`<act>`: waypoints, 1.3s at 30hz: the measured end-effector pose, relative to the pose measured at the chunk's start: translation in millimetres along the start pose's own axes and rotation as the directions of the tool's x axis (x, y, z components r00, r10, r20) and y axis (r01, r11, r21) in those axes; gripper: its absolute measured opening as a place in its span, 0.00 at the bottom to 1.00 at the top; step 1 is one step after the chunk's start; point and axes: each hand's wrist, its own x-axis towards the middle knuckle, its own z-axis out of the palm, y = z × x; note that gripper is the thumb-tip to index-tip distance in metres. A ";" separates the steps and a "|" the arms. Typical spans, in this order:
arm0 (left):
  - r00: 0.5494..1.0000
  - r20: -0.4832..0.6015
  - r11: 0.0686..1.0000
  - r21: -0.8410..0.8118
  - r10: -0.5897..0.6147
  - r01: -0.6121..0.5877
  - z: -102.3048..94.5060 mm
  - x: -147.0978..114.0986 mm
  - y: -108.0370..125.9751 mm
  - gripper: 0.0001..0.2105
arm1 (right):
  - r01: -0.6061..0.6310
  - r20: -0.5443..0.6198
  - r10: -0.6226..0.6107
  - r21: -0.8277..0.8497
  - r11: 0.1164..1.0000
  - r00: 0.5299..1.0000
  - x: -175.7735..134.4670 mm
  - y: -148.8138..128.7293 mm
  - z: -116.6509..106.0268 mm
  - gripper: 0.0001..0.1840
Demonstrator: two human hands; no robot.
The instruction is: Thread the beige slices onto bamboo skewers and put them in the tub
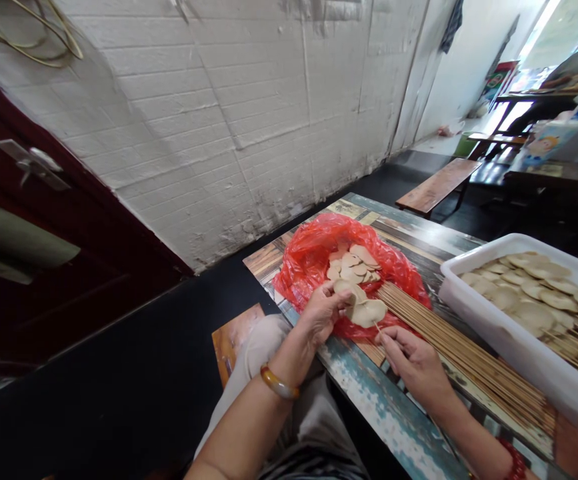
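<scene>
Nearest me, at bottom centre, a forearm (241,427) wears a smooth amber bangle (279,385). Mid-frame, the left hand (325,312) is nearly closed, pinching pale, rounded slices (369,313) over a crinkled red plastic bag (301,257). To its right, the right hand (413,360) narrowly pinches a thin stick (377,328) meeting the lower slice. They look light, floppy, perhaps easily torn; I'd hold them flat, beside the stick. Straight wooden sticks (469,360) stretch toward lower right.

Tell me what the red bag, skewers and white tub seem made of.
Red bag: thin, glossy plastic, judging by its crinkles and sheen. Skewers: probably bamboo or wood, matte tan and straight. White tub: likely moulded plastic, smooth with a rounded rim.
</scene>
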 end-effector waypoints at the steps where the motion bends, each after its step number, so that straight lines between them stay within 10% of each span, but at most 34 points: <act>1: 1.000 -0.005 1.000 0.013 -0.009 0.009 -1.0 0.5 0.7 0.13 | -0.001 0.007 0.001 -0.010 1.000 1.000 -0.1 -0.8 -0.1 0.15; 39: 0.924 -0.248 0.951 0.176 0.291 -0.253 -13.2 18.3 -5.8 0.12 | 0.077 0.056 -0.064 -0.287 0.955 0.996 0.9 -4.1 0.8 0.17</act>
